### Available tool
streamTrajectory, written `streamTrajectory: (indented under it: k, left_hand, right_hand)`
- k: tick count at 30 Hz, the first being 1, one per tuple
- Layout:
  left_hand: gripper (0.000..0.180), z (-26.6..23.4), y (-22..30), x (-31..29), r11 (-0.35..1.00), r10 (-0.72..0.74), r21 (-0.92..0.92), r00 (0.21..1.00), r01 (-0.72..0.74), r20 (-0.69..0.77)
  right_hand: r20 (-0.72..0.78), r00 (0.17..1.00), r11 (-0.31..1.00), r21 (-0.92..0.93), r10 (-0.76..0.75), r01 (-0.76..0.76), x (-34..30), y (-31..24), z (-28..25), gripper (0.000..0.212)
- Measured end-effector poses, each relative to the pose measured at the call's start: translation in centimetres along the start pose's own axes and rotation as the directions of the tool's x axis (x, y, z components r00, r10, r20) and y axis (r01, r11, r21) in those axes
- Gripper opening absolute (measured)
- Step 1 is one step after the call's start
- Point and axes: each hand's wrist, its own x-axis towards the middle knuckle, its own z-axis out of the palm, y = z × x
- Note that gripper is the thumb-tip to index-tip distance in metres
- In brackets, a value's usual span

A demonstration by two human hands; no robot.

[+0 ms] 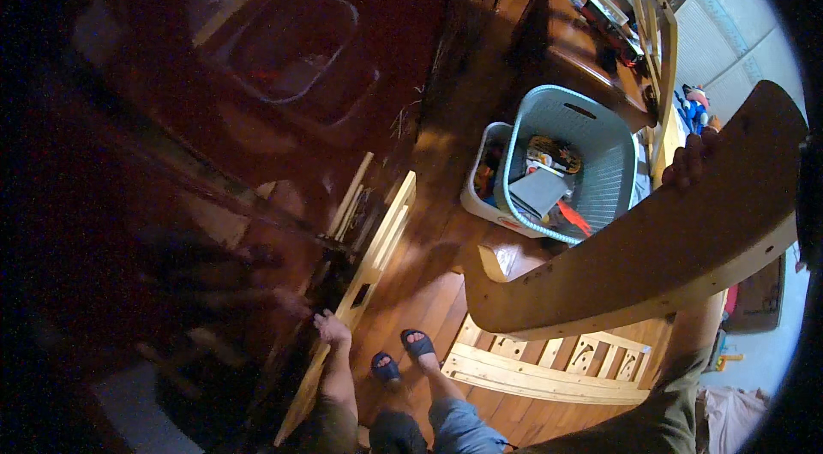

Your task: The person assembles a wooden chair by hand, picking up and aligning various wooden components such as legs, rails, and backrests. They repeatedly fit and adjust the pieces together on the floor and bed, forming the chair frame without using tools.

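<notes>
My right hand (693, 158) is closed over the upper edge of a large, curved wooden board (634, 257) with small drilled holes. The board is held up at a slant across the right side, hiding most of that hand. Low on the left, my left hand (333, 327) has its fingers stretched out against the dark red glossy panel (283, 137). Beside that hand, a long pale wooden rail (370, 270) with a slot leans along the panel; I cannot tell whether the hand touches it.
A light blue basket (613, 141) with mixed items stands beside a white bin (478, 188). On the plank floor lies a slatted wooden bed panel (549, 377), right of my sandalled feet (416, 342). A brown wooden cabinet (591, 68) carrying papers stands at the far right.
</notes>
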Motion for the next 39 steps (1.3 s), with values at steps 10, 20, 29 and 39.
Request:
streamTrajectory:
  k: [10,20,29,39]
  left_hand:
    - [0.066,4.4,-2.1,-2.5,0.902,0.413,-0.316,0.806,-0.295,0.425]
    - [0.056,5.2,-2.7,-2.2,0.876,0.336,-0.461,0.864,-0.141,0.375]
    - [0.056,5.2,-0.8,-9.6,0.913,0.388,-0.246,0.878,-0.325,0.280]
    - [0.039,12.6,1.9,-16.7,0.937,0.285,-0.271,0.931,-0.221,0.226]
  right_hand:
    - [-0.001,0.999,0.999,-0.027,0.038,-0.038,-1.0,2.3,-0.2,0.070]
    - [-0.011,0.996,0.996,-0.031,0.083,-0.083,-4.2,4.2,-0.3,0.075]
    - [0.028,0.996,0.996,-0.044,0.081,-0.080,-5.2,5.5,1.1,0.079]
    - [0.028,0.995,0.992,-0.082,0.095,-0.093,-5.2,6.1,1.4,0.083]
